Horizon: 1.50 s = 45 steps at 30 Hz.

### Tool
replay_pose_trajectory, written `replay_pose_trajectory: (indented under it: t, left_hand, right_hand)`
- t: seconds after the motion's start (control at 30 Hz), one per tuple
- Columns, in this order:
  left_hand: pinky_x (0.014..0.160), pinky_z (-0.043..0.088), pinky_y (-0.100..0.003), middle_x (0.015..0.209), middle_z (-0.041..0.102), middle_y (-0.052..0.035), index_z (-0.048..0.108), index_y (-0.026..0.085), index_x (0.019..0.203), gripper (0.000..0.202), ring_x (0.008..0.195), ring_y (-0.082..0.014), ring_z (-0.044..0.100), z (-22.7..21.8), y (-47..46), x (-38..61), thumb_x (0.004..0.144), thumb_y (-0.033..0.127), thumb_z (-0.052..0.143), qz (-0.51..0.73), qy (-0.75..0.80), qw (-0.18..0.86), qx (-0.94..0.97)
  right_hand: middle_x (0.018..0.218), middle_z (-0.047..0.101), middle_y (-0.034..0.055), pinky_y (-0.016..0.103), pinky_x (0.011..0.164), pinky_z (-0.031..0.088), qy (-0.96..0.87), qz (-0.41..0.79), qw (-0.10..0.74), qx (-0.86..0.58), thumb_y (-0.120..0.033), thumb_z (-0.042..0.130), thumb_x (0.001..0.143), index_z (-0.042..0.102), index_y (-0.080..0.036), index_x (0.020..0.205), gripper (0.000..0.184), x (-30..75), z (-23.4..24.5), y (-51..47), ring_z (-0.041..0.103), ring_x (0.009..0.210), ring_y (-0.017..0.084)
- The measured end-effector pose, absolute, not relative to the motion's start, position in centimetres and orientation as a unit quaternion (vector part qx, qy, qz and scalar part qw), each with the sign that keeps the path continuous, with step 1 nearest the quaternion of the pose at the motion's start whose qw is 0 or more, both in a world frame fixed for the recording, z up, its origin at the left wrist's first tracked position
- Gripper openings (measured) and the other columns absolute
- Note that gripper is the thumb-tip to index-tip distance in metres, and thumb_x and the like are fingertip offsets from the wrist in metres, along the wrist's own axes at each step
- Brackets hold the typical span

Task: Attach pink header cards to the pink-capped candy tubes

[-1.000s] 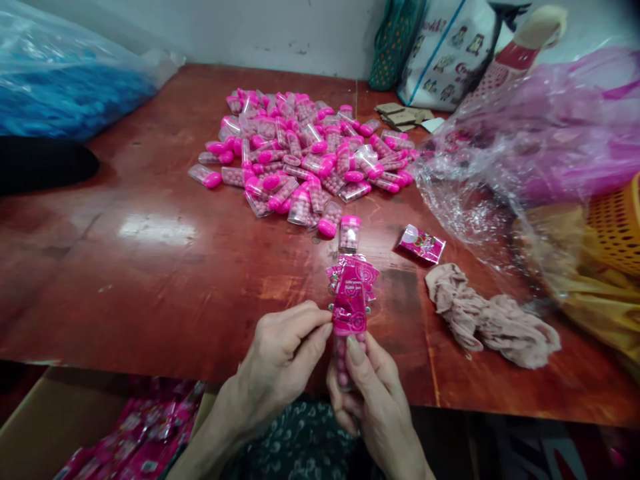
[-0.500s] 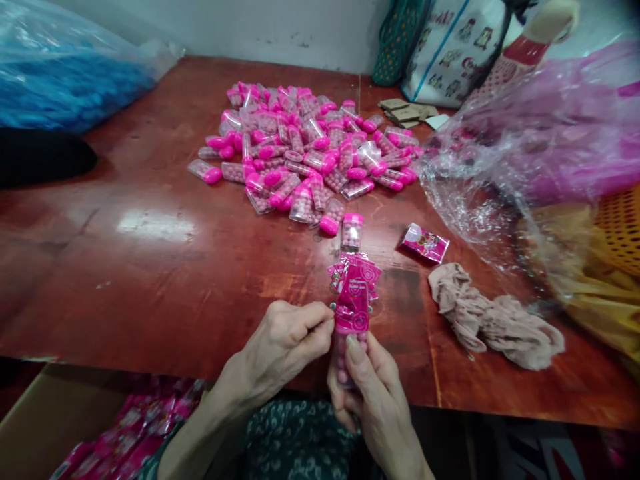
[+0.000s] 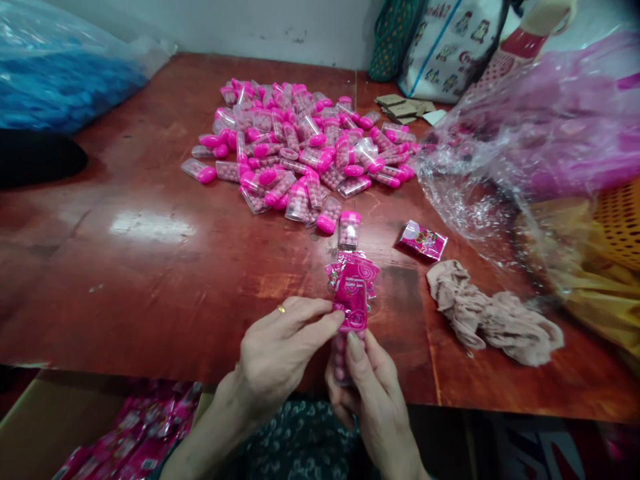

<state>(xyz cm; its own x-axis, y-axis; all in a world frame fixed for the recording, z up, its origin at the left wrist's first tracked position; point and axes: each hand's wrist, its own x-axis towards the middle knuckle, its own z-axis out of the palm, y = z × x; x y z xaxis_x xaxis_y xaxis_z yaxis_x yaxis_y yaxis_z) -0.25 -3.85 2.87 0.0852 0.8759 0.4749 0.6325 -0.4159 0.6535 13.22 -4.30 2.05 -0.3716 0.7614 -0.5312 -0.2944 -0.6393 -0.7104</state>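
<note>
My right hand (image 3: 373,393) is wrapped round a clear candy container (image 3: 341,357) full of pink balls, the thumb pressed on its front. A printed pink plastic sleeve (image 3: 354,293) covers the container's upper end and sticks up beyond it. My left hand (image 3: 285,343) reaches in from the left, its thumb and fingers pinching the sleeve's left edge. Just beyond, several flat pink sleeves (image 3: 370,270) lie on the table, partly hidden by the held one. Behind them one candy container (image 3: 349,231) with a pink cap stands upright.
A large heap of pink-capped candy containers (image 3: 300,143) covers the back middle of the wooden table (image 3: 150,287). On the right lie a folded pink packet (image 3: 424,241), a crumpled beige cloth (image 3: 493,313) and clear plastic bags (image 3: 480,167). An open box of pink wrappers (image 3: 145,427) sits lower left.
My left hand's fingers have gone from curled at the sleeve's left edge to stretched across onto its lower part. The right hand keeps its hold on the container. The view has shifted slightly.
</note>
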Motion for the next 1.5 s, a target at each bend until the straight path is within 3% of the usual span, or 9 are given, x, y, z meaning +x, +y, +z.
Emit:
replay_pose_trajectory:
  t: [0.17,0.33,0.6,0.83,0.93,1.07,1.2,1.3,1.5]
  left_hand:
    - [0.077,0.054,-0.031,0.095,0.067,-0.0129,0.060,0.010,0.104,0.023,0.091,-0.0192,0.062,2.9,-2.8,-1.7,0.085,0.012,0.048,0.371,0.417,0.049,0.828]
    - [0.071,0.054,-0.028,0.085,0.068,-0.0117,0.059,0.006,0.098,0.026,0.081,-0.0177,0.064,3.4,-1.2,-2.5,0.089,0.010,0.035,0.301,0.341,-0.017,0.890]
    - [0.071,0.052,-0.024,0.081,0.067,-0.0088,0.060,0.008,0.090,0.028,0.075,-0.0145,0.062,3.8,-0.5,-3.0,0.088,0.007,0.031,0.254,0.318,-0.044,0.912]
    - [0.068,0.051,-0.028,0.071,0.064,-0.0080,0.059,0.010,0.075,0.031,0.069,-0.0166,0.061,3.5,-0.8,-2.4,0.089,0.010,0.031,0.261,0.331,-0.010,0.907]
    - [0.066,0.051,-0.026,0.074,0.064,-0.0077,0.060,0.010,0.080,0.022,0.070,-0.0154,0.060,2.9,-1.4,-1.4,0.087,0.010,0.039,0.341,0.421,0.102,0.834]
    - [0.056,0.048,-0.019,0.073,0.065,-0.0016,0.062,0.014,0.083,0.006,0.061,-0.0099,0.059,2.5,-1.7,-0.2,0.078,0.015,0.058,0.475,0.574,0.422,0.516]
    - [0.051,0.047,-0.019,0.068,0.065,-0.0027,0.066,0.012,0.077,0.011,0.056,-0.0100,0.058,2.4,-1.7,0.6,0.076,0.022,0.062,0.464,0.506,0.661,0.303]
    - [0.044,0.045,-0.021,0.062,0.062,-0.0029,0.066,0.011,0.077,0.019,0.047,-0.0100,0.054,2.1,-2.4,1.3,0.079,0.028,0.057,0.459,0.460,0.719,0.244]
    - [0.033,0.037,-0.019,0.070,0.063,-0.0038,0.067,0.013,0.084,0.028,0.038,-0.0074,0.048,1.5,-5.4,3.4,0.082,0.035,0.051,0.503,0.502,0.674,0.202]
  right_hand:
    - [0.048,0.042,-0.0072,0.012,0.034,0.021,-0.360,0.738,0.304,-0.483,-0.047,0.043,0.087,0.044,-0.018,0.074,0.033,13.7,2.4,-4.0,0.031,0.037,0.002]
    - [0.053,0.044,-0.0056,0.013,0.035,0.023,-0.381,0.721,0.282,-0.506,-0.049,0.041,0.087,0.044,-0.019,0.075,0.033,13.8,2.1,-4.2,0.034,0.042,0.004]
    - [0.060,0.041,-0.0064,0.013,0.041,0.029,-0.333,0.748,0.281,-0.501,-0.048,0.044,0.087,0.042,-0.020,0.076,0.030,13.3,2.5,-4.2,0.037,0.046,0.004]
    - [0.054,0.041,-0.0075,0.012,0.037,0.025,-0.334,0.744,0.281,-0.506,-0.048,0.044,0.087,0.042,-0.019,0.074,0.032,13.0,2.1,-4.5,0.033,0.043,0.003]
    - [0.056,0.040,-0.0077,0.011,0.035,0.024,-0.276,0.769,0.307,-0.487,-0.049,0.047,0.085,0.041,-0.019,0.075,0.032,12.9,1.9,-4.5,0.033,0.041,0.002]
    - [0.057,0.041,-0.0076,0.010,0.031,0.021,-0.239,0.789,0.348,-0.446,-0.051,0.050,0.082,0.044,-0.019,0.079,0.033,12.6,1.6,-4.5,0.034,0.038,0.002]
    - [0.056,0.042,-0.0068,0.010,0.034,0.021,-0.250,0.780,0.354,-0.451,-0.051,0.052,0.080,0.047,-0.017,0.079,0.035,12.3,1.5,-4.8,0.035,0.040,0.002]
    - [0.056,0.043,-0.0062,0.012,0.035,0.022,-0.282,0.745,0.359,-0.487,-0.051,0.050,0.082,0.048,-0.017,0.079,0.035,12.2,1.4,-5.1,0.035,0.041,0.002]
    - [0.051,0.041,-0.0063,0.017,0.038,0.029,-0.335,0.683,0.365,-0.537,-0.049,0.051,0.081,0.053,-0.017,0.089,0.033,12.8,1.7,-6.0,0.038,0.040,0.006]
